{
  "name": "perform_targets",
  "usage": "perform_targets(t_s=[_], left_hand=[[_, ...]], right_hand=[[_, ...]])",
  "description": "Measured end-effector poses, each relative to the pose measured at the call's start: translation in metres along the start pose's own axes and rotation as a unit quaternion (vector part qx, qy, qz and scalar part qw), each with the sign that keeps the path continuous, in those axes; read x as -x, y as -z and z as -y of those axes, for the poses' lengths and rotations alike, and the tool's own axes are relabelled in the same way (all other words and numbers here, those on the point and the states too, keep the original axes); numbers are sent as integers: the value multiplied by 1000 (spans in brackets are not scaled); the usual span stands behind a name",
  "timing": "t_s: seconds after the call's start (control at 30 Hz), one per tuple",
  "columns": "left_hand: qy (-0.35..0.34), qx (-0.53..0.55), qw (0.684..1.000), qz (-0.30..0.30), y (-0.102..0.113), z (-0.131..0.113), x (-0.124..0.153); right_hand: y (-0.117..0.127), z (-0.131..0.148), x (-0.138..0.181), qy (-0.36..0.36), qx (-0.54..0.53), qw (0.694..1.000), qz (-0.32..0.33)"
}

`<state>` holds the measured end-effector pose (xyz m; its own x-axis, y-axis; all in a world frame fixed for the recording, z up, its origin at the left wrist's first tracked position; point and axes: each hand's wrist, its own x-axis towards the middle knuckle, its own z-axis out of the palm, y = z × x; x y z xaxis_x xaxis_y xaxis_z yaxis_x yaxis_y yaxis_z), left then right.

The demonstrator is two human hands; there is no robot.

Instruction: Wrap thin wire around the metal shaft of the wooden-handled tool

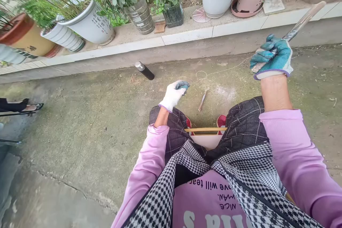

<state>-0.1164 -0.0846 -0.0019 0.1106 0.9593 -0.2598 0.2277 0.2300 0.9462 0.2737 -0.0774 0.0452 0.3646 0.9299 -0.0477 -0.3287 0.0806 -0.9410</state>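
Right gloved hand (274, 56) is gripping a stick (304, 21) above the concrete (93, 124); a looped thread (227, 70) is running from there to the left gloved hand (175, 93), whose fingers are pinching it

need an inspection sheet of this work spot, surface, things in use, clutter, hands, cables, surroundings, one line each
Surface: stained concrete ground, with a pale powdery patch.
Job's things: long stick in the right hand; thin string, partly looped, stretching between both hands.
Clutter: short stick and dark bottle on the ground.
Grippers: both hands gloved; right fingers wrapped around the long stick, left hand curled, apparently pinching the string.
Cables: nothing seen.
Surroundings: potted plants along a ledge; another person's foot at left.
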Motion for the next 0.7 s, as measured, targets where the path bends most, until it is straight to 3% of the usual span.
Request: perform_targets(t_s=[0.17, 0.33, 0.5, 0.6, 0.7], left_hand=[[71, 62, 985, 145, 2, 4, 18], [75, -5, 990, 119, -16, 18, 27], [-78, -95, 990, 75, -25, 15, 30], [-174, -160, 970, 52, -27, 2, 36], [-225, -170, 958, 48, -33, -11, 47]], right_hand=[[-24, -3, 5, -47, -46, 996, 56], [-60, 9, 23, -41, -53, 993, 101], [-100, 43, 58, -37, 5, 991, 125], [-120, 64, 78, -29, -35, 986, 159], [-137, 80, 97, -17, -69, 979, 191]])
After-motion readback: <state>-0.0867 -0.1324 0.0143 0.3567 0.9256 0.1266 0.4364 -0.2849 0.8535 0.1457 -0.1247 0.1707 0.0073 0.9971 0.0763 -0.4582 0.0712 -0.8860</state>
